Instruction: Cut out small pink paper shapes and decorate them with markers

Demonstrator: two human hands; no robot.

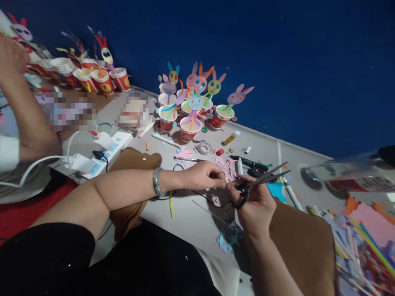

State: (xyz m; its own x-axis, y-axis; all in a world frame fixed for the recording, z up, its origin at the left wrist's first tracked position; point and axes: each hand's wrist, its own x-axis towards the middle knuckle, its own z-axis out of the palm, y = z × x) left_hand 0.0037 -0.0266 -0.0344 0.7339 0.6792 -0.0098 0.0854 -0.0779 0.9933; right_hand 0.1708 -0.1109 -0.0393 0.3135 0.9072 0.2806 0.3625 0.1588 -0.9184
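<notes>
My left hand (202, 174), with a green bangle (157, 181) on its wrist, is closed in a pinch; what its fingertips hold is too small to make out. Close to those fingertips, my right hand (257, 205) grips a pair of dark-handled scissors (269, 177). The scissor blades are spread and point up to the right, away from my left hand. Pink paper scraps (228, 165) lie on the table just behind my hands. A black marker (251, 162) lies beyond the scissors, and a pen (188, 159) lies behind my left hand.
Paper cups (190, 135) with paper rabbit figures stand by the blue wall. A glue stick (231, 138) and tape roll (204, 148) lie before them. A power strip (123, 142) and another person's arm (31, 98) are left. A bottle (348, 174) and colored strips (364, 246) are right.
</notes>
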